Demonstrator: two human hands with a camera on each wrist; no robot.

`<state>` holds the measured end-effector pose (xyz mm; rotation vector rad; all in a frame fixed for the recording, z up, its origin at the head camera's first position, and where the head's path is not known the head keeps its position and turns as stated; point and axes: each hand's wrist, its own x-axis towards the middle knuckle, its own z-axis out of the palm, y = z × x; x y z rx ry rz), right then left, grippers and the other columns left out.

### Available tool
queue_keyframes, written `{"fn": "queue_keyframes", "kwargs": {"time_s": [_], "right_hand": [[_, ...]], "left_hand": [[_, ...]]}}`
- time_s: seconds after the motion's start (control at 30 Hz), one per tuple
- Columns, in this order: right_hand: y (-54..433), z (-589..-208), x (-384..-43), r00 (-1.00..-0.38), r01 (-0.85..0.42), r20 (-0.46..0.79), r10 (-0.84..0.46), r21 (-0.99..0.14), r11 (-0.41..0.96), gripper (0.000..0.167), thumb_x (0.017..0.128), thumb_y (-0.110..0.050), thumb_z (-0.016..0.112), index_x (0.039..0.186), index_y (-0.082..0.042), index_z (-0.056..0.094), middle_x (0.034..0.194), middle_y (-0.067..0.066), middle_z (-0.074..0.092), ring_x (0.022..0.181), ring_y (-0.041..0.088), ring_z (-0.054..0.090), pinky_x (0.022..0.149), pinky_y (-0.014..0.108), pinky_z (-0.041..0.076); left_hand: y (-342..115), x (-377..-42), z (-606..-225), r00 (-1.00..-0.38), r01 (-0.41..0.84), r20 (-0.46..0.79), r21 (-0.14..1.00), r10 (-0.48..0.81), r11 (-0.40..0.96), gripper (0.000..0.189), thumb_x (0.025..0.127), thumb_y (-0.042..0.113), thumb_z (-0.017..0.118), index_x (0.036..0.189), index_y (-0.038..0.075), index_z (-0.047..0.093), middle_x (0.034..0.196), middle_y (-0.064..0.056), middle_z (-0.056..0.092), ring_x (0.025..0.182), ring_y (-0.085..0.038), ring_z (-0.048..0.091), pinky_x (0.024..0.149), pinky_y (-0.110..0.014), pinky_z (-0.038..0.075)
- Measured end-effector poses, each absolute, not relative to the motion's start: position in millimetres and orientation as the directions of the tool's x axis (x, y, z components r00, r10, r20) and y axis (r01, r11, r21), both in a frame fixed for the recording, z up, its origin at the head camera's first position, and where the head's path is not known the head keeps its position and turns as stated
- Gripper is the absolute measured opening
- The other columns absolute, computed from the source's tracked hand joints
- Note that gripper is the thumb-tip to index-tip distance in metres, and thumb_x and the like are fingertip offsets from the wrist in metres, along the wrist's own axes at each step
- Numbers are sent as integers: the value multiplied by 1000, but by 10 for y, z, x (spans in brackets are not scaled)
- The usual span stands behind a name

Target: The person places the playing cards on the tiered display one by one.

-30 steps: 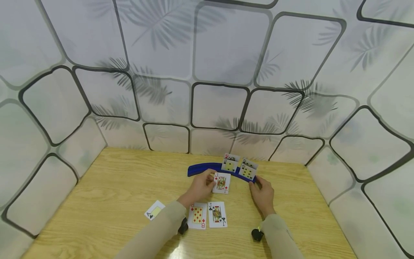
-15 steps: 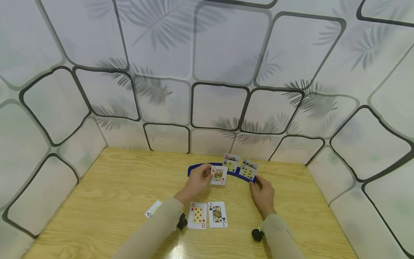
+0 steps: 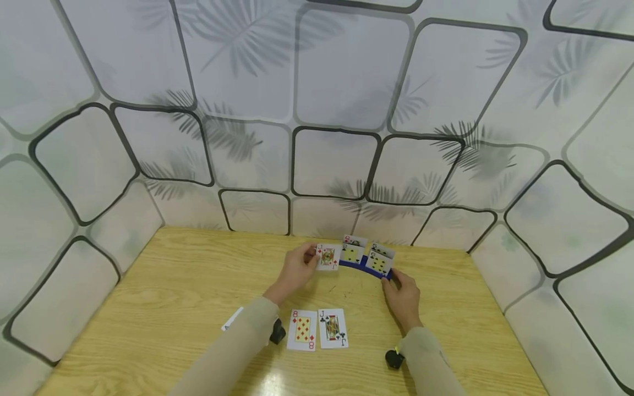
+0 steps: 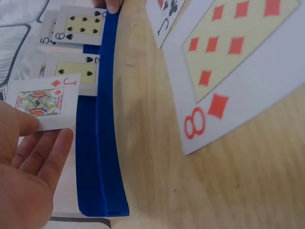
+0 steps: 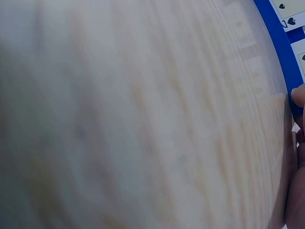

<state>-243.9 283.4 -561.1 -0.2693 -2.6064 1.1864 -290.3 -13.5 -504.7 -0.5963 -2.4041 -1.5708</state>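
Observation:
My left hand (image 3: pixel 296 270) pinches a jack of diamonds (image 3: pixel 328 257) by its left edge, face toward me. The card overlaps the left part of a curved blue card holder (image 4: pixel 106 162) in the head view. Standing in the holder are a two of spades (image 3: pixel 351 254) with a red-lettered face card (image 3: pixel 355 240) behind it. Right of these, a six of spades (image 3: pixel 379 264) stands before a five (image 3: pixel 383 251). My right hand (image 3: pixel 403 300) grips the holder's right end, with a fingertip (image 5: pixel 299 96) on its blue front in the right wrist view.
An eight of diamonds (image 3: pixel 302 330) and a jack of clubs (image 3: pixel 333 328) lie face up side by side on the wooden table (image 3: pixel 188 275). An ace (image 3: pixel 233 318) lies farther left, mostly hidden by the left sleeve (image 3: pixel 238 344). A patterned fabric wall (image 3: pixel 252 148) rises behind.
My left hand has carried the jack of diamonds up and to the left, from in front of the holder to over its left part. The right hand stays at the holder's right end.

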Motion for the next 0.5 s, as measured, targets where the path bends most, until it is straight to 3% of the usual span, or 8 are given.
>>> {"fn": "queue_keyframes", "kwargs": {"time_s": [0.5], "right_hand": [[2840, -5627, -2450, -943, 46, 181, 280, -760, 648, 49, 103, -19, 68, 145, 5, 58, 149, 28, 58, 144, 45, 49, 123, 60, 36]], "left_hand": [[-149, -3064, -4957, -893, 447, 429, 812, 136, 375, 24, 97, -6, 67, 121, -2, 68, 102, -21, 75, 92, -35, 77, 81, -38, 66]]}}
